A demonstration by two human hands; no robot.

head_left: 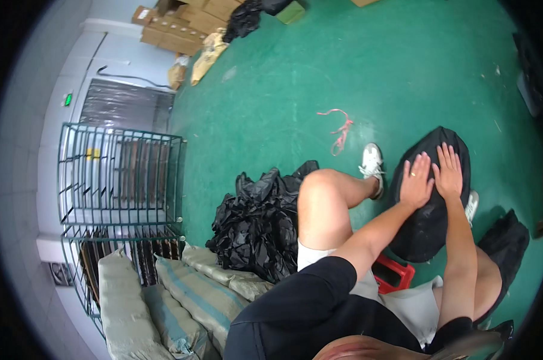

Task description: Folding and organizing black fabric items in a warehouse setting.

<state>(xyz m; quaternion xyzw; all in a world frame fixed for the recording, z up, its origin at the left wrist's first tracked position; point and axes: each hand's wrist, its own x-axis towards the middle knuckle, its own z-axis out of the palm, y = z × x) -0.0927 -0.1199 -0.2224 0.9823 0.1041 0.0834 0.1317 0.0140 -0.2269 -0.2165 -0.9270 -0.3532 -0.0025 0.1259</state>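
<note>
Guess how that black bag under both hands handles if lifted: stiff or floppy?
Probably floppy: the black bag looks like soft, rounded material with no hard edges. The left hand and right hand lie flat on its top, so it likely gives under pressure. Its smooth surface may be slippery. Weight cannot be judged.

Even, soft indoor light, faint shadows, slight blur, strong fisheye bending and dark vignette at edges.
</note>
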